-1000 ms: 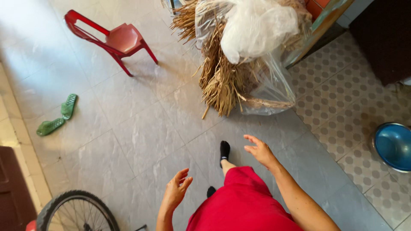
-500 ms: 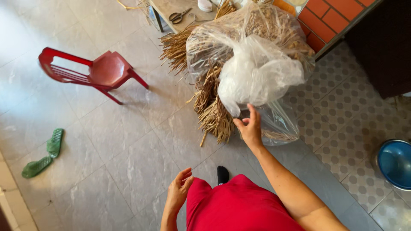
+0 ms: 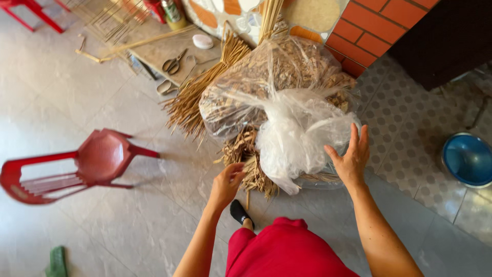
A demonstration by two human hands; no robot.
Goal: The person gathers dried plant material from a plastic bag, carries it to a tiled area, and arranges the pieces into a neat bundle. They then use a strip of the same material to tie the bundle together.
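The clear plastic bag (image 3: 287, 110) of dried straw stands on the tiled floor (image 3: 102, 102) directly ahead of me, against the base of the brick wall (image 3: 379, 25). Its gathered neck hangs down the near side as a bunched white fold of film. Loose dried straw (image 3: 246, 164) protrudes from beneath the bag on the left.

My right hand (image 3: 351, 159) is spread flat, fingers apart, at the bag's right flank; it grips nothing, and I cannot tell whether the palm touches the film. My left hand (image 3: 225, 184) is loosely curled with the fingertips at the protruding straw ends, not closed on any of them.

Hazards, as I judge them:
- The film is thin and stretched over stiff stalks. A pull on the film alone could tear it and spill the contents.
- The loose straw below is not contained. It may scatter if the bag shifts.
- My foot in a black sock (image 3: 240, 213) is just beside the bundle, so a tipping bag would land on it.

Surroundings: a bundle of reeds (image 3: 205, 87) leans left of the bag. Scissors (image 3: 173, 62) lie on a low board (image 3: 154, 51) behind. A red plastic chair (image 3: 77, 166) stands to the left, well apart. A blue basin (image 3: 467, 159) sits to the right.
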